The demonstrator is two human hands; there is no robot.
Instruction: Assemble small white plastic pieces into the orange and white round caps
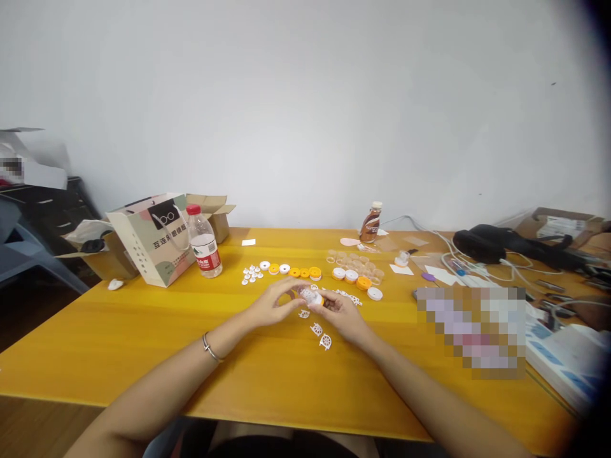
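Gripping a clear piece [311, 296], hands [274, 304] [342, 313] partly hide it.

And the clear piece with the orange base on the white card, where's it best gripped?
Probably by opposite sides of its orange base, coming from the person's side with the right hand, once free. The clear piece seems to stand upright, base down on the white card; the base looks round and pinchable, and flat card lies directly in front.
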